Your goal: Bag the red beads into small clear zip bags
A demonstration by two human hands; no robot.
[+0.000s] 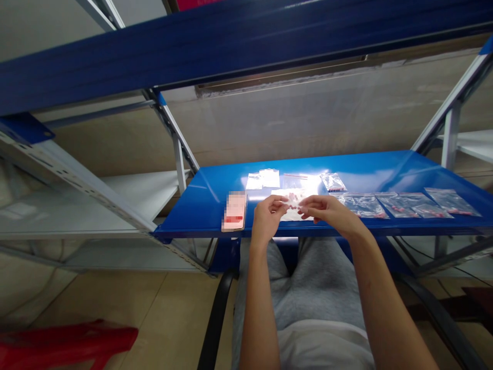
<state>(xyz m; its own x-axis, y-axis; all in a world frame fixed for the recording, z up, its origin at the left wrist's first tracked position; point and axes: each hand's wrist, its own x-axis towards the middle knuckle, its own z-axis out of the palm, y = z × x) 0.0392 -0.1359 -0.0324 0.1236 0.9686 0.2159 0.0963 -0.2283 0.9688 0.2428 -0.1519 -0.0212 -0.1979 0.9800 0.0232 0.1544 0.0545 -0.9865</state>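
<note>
My left hand (269, 213) and my right hand (329, 208) face each other over a white sheet (287, 218) at the front of the blue shelf. The fingertips of both are pinched on a short row of small reddish beads (293, 207) that spans the gap between them. Whether a thread runs through the row is too small to tell. More reddish pieces (295, 196) lie on the sheet behind my fingers. A clear zip bag (295, 181) lies flat just beyond the sheet.
To the left lies a phone (234, 210) with a blurred screen. White packets (269, 178) lie behind it. Several clear bags with reddish contents (400, 205) line the right front, with another bag (333, 181) farther back. A blue beam (231, 46) crosses overhead; metal posts (177, 133) flank the shelf (215, 190).
</note>
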